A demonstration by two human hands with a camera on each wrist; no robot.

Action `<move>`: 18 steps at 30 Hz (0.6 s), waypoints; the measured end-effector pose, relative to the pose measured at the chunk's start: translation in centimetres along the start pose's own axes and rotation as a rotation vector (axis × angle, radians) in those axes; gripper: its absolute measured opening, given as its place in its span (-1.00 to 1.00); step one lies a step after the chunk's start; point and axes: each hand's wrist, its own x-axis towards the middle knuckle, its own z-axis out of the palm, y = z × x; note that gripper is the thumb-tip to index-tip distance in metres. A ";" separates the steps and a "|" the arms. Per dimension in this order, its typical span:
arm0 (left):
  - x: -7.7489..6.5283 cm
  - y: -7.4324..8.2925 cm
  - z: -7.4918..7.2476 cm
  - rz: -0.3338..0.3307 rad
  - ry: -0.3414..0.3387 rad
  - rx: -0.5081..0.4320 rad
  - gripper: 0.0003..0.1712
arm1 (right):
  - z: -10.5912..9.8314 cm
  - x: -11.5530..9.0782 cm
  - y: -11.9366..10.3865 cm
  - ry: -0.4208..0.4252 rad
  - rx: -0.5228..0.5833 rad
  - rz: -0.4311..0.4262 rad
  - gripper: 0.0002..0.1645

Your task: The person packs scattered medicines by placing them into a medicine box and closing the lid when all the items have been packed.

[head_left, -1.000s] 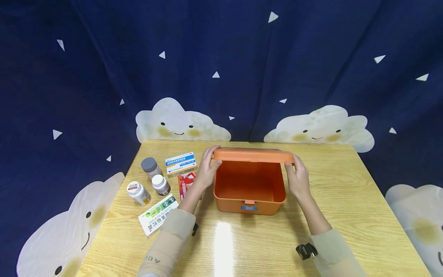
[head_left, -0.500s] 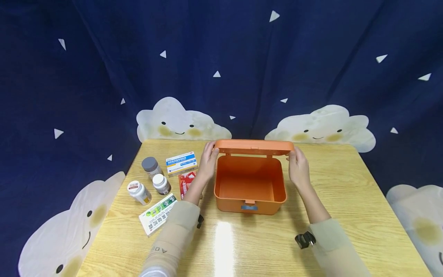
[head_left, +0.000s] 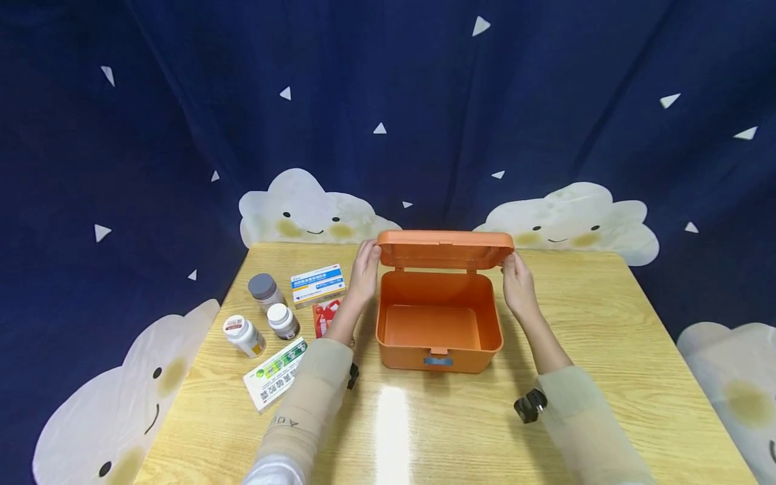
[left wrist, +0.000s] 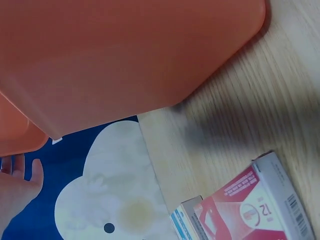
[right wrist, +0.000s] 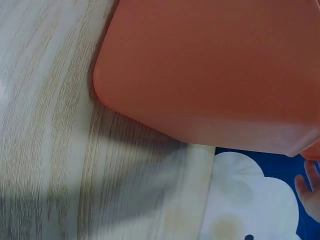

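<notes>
An orange plastic box [head_left: 439, 360] stands on the table with its hinged lid [head_left: 445, 250] raised, tilted back over the rear edge. The inside [head_left: 430, 327] shows bare orange walls and floor. At the lid's left corner my left hand [head_left: 364, 271] holds its edge; fingers reach behind it in the left wrist view, where the hand [left wrist: 17, 187] shows at the lower left. My right hand [head_left: 519, 284] grips the opposite corner, its fingertips partly hidden by the lid. A blue latch [head_left: 438, 362] sits on the box's front.
Left of the box are a grey-capped bottle [head_left: 265, 291], two white-capped bottles [head_left: 282, 322], a blue-and-white medicine box [head_left: 318, 284], a red carton [head_left: 325, 316] partly behind the left arm, and a green-and-white carton [head_left: 273, 377]. A dark curtain [head_left: 424, 101] hangs behind the table.
Both hands have lifted the lid up and backward from low over the box, so its underside and more of the inside show. The box body and the medicines stay put.
</notes>
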 end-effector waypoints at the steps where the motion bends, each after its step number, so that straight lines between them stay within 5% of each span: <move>1: 0.1 0.0 0.0 -0.006 0.000 -0.001 -0.22 | 0.0 0.1 0.1 -0.014 0.008 0.014 -0.31; 8: 0.5 -0.5 0.4 -0.140 -0.012 -0.015 -0.51 | 0.6 1.0 0.8 -0.071 0.051 0.118 -0.20; 12: 0.6 -2.9 1.0 -0.230 -0.007 -0.041 -0.53 | 1.2 1.1 1.0 -0.066 0.075 0.148 -0.19; 18: 0.8 -5.5 1.8 -0.274 0.024 0.004 -0.52 | 1.8 1.5 1.7 -0.061 0.098 0.187 -0.21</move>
